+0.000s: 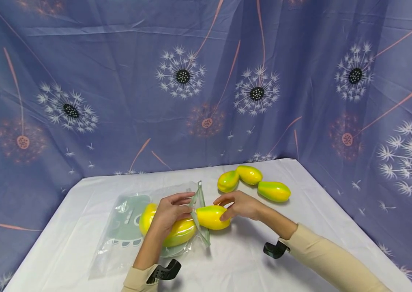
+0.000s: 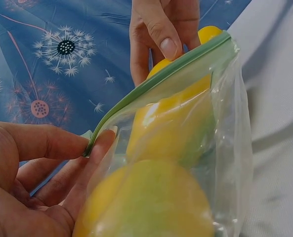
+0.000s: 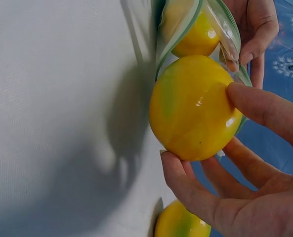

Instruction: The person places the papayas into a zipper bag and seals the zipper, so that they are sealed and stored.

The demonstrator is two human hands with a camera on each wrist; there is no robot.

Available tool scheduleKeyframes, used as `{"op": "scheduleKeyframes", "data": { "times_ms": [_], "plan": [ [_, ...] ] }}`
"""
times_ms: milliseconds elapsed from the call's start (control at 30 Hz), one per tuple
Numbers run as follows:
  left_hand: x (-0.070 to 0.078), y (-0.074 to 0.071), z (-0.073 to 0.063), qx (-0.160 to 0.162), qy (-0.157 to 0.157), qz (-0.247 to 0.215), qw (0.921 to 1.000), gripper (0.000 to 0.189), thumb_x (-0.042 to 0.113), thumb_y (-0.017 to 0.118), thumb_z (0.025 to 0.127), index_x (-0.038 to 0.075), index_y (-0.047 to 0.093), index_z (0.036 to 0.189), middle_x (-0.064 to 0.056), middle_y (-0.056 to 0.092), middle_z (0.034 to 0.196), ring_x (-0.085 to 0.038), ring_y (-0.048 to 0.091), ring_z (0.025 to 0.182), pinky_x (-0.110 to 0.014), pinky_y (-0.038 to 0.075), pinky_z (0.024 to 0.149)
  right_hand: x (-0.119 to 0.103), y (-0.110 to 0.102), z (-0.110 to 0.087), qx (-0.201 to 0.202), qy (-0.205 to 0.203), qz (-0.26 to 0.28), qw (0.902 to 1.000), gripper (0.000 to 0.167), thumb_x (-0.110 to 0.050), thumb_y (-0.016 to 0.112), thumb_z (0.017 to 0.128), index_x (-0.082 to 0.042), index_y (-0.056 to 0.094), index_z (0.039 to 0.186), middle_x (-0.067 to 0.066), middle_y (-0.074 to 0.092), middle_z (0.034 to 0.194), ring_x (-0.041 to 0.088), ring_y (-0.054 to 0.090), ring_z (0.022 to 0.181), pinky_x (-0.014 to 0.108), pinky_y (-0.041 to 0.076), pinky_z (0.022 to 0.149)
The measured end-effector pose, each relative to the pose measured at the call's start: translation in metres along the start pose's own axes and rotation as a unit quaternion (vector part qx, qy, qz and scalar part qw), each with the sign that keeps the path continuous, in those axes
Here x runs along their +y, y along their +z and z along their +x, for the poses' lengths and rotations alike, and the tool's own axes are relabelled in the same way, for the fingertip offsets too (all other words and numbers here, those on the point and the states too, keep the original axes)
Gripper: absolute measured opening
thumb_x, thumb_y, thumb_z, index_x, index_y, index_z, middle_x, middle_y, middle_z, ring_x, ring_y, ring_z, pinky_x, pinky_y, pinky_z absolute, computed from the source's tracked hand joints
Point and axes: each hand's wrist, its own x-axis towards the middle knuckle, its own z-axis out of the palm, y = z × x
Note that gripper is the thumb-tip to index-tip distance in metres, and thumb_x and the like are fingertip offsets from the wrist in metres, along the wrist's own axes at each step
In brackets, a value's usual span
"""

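Observation:
My left hand (image 1: 167, 213) pinches the green zip edge (image 2: 151, 84) of a clear zip bag (image 1: 109, 257), keeping its mouth apart. Inside the bag lie yellow-green mangoes (image 1: 180, 234), glossy and seen through the plastic. In my right hand (image 1: 243, 205) is another mango (image 1: 213, 217), gripped between thumb and fingertips at its outer end. Its far end passes into the bag's mouth, as the left wrist view shows through the film. The right wrist view has the held mango (image 3: 193, 111) close up, with my right fingers (image 3: 270, 113) around its side.
Three more mangoes lie at the back right of the white-covered table (image 1: 322, 251): one on the left (image 1: 228, 181), one behind (image 1: 249, 175) and one on the right (image 1: 274, 191). A blue dandelion-print curtain (image 1: 136, 101) stands behind the table and along its right side.

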Motion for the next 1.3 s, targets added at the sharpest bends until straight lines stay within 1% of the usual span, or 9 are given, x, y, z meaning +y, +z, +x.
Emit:
{"op": "scheduleKeyframes", "data": {
  "times_ms": [233, 433, 567, 667, 800, 967, 1133, 1200, 1300],
  "plan": [
    [0.0, 0.0, 0.001, 0.004, 0.001, 0.004, 1.0, 0.045, -0.013, 0.067, 0.082, 0.004, 0.073, 0.123, -0.016, 0.071, 0.115, -0.02, 0.072, 0.083, -0.035, 0.064, 0.073, -0.002, 0.006, 0.004, 0.005, 0.02, 0.02, 0.9996, 0.053, -0.009, 0.085, 0.077, -0.003, 0.067, 0.126, 0.007, 0.069, 0.122, 0.031, 0.058, 0.122, 0.038, 0.058, 0.092],
    [-0.001, 0.001, 0.001, 0.006, 0.009, 0.011, 0.9999, 0.044, -0.013, 0.067, 0.082, 0.003, 0.073, 0.123, -0.016, 0.072, 0.115, -0.023, 0.071, 0.089, -0.036, 0.064, 0.075, -0.003, 0.011, 0.009, 0.009, 0.034, 0.036, 0.9987, 0.05, -0.008, 0.086, 0.075, -0.003, 0.067, 0.121, 0.008, 0.068, 0.12, 0.024, 0.064, 0.11, 0.036, 0.059, 0.088],
    [-0.001, 0.001, 0.001, 0.006, 0.011, 0.012, 0.9999, 0.045, -0.013, 0.067, 0.081, 0.004, 0.073, 0.122, -0.015, 0.072, 0.115, -0.027, 0.071, 0.095, -0.036, 0.063, 0.076, -0.003, 0.016, 0.012, 0.012, 0.035, 0.04, 0.9985, 0.048, -0.008, 0.086, 0.075, -0.004, 0.067, 0.12, 0.008, 0.068, 0.118, 0.021, 0.064, 0.108, 0.036, 0.059, 0.087],
    [-0.002, 0.002, 0.002, 0.005, 0.012, 0.013, 0.9998, 0.045, -0.013, 0.068, 0.081, 0.003, 0.073, 0.122, -0.015, 0.072, 0.115, -0.027, 0.071, 0.096, -0.037, 0.063, 0.076, -0.002, 0.018, 0.013, 0.018, 0.037, 0.044, 0.9982, 0.048, -0.009, 0.086, 0.076, -0.005, 0.068, 0.12, 0.01, 0.067, 0.118, 0.022, 0.064, 0.105, 0.036, 0.059, 0.086],
    [-0.002, 0.002, 0.001, 0.006, 0.015, 0.015, 0.9998, 0.045, -0.013, 0.067, 0.081, 0.003, 0.073, 0.122, -0.016, 0.072, 0.116, -0.025, 0.071, 0.095, -0.037, 0.063, 0.077, 0.0, 0.021, 0.015, 0.027, 0.041, 0.046, 0.9978, 0.049, -0.01, 0.086, 0.077, -0.006, 0.069, 0.122, 0.013, 0.066, 0.119, 0.022, 0.064, 0.102, 0.037, 0.06, 0.084],
    [-0.001, 0.002, 0.001, 0.004, 0.012, 0.013, 0.9998, 0.045, -0.014, 0.067, 0.081, 0.003, 0.072, 0.123, -0.017, 0.071, 0.116, -0.023, 0.071, 0.092, -0.036, 0.063, 0.076, 0.003, 0.022, 0.016, 0.035, 0.033, 0.038, 0.9981, 0.052, -0.013, 0.085, 0.078, -0.004, 0.068, 0.127, 0.013, 0.067, 0.118, 0.021, 0.064, 0.1, 0.04, 0.06, 0.083],
    [-0.001, 0.003, 0.0, 0.001, 0.014, 0.01, 0.9999, 0.045, -0.014, 0.067, 0.082, 0.001, 0.071, 0.124, -0.02, 0.07, 0.117, -0.024, 0.07, 0.092, -0.035, 0.063, 0.075, 0.006, 0.024, 0.016, 0.056, 0.032, 0.039, 0.9972, 0.047, -0.013, 0.086, 0.077, -0.002, 0.067, 0.119, 0.011, 0.068, 0.117, 0.02, 0.064, 0.102, 0.038, 0.061, 0.08],
    [0.0, 0.002, 0.0, 0.0, 0.014, 0.008, 0.9999, 0.045, -0.014, 0.067, 0.081, 0.001, 0.071, 0.124, -0.02, 0.07, 0.118, -0.024, 0.07, 0.093, -0.035, 0.063, 0.076, 0.007, 0.024, 0.016, 0.061, 0.033, 0.037, 0.9969, 0.044, -0.014, 0.086, 0.078, -0.003, 0.068, 0.116, 0.011, 0.068, 0.115, 0.02, 0.064, 0.099, 0.037, 0.06, 0.078],
    [0.0, 0.002, -0.001, -0.001, 0.015, 0.008, 0.9999, 0.046, -0.014, 0.067, 0.081, 0.0, 0.071, 0.124, -0.021, 0.07, 0.118, -0.024, 0.07, 0.093, -0.035, 0.063, 0.076, 0.007, 0.025, 0.016, 0.06, 0.034, 0.031, 0.9971, 0.044, -0.017, 0.085, 0.08, -0.005, 0.069, 0.119, 0.011, 0.07, 0.113, 0.021, 0.065, 0.092, 0.037, 0.059, 0.075]
  ]
}}
